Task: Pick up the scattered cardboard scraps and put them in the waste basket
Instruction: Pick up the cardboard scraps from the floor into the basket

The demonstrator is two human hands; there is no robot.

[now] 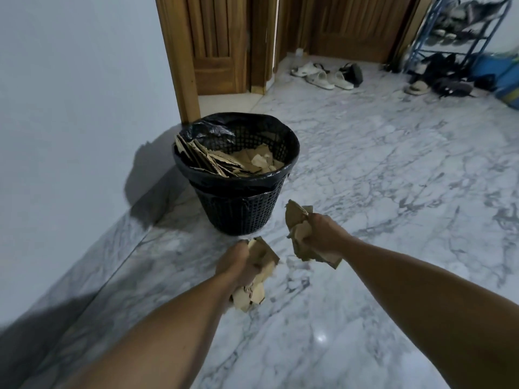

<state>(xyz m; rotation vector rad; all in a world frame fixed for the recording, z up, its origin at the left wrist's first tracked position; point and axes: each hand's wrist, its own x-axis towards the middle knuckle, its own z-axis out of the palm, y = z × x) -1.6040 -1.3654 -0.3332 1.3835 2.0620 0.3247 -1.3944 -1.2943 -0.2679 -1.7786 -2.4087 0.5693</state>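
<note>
Carrying scraps: left hand [237,266] and right hand [323,234], fingers curled tight, each grip a cardboard wad [262,279]. Waste basket [238,211], part-filled, stands straight ahead of the left hand and ahead-left of the right, both hands short of its rim.

From where I stood, no word, number or brand could be read anywhere. The torn brown cardboard scraps [298,220] showed only plain faces, and the black plastic lattice waste basket [238,211] bore no label that I could make out. The blue and green bag [509,80] at the far right was too blurred to tell.
</note>
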